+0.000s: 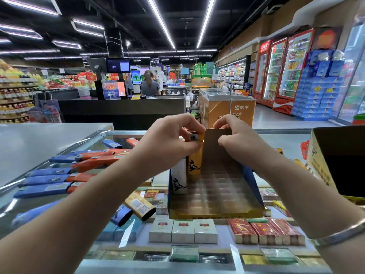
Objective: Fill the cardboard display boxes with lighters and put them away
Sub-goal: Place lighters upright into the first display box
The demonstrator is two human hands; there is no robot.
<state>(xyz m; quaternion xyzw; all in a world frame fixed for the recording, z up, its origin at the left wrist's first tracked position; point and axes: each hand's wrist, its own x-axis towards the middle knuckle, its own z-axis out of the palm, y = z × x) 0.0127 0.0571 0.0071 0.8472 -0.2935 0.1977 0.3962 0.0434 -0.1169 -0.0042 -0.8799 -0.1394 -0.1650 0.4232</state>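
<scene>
A cardboard display box [217, 194] with a gridded brown tray and blue sides stands on the glass counter [94, 139]. My left hand [171, 139] pinches the top of a yellow lighter [194, 161] at the box's back left corner. A white lighter [178, 177] stands in the box beside it. My right hand [237, 137] grips the box's upright back flap [215, 143]. Several blue and orange lighters [65, 171] lie loose on the counter at the left.
A second cardboard box [339, 161] stands at the right edge. Cigarette packs [182, 231] show under the glass. A yellow lighter [140, 204] and a blue lighter [120, 215] lie near my left forearm. A person stands at the checkout behind the counter.
</scene>
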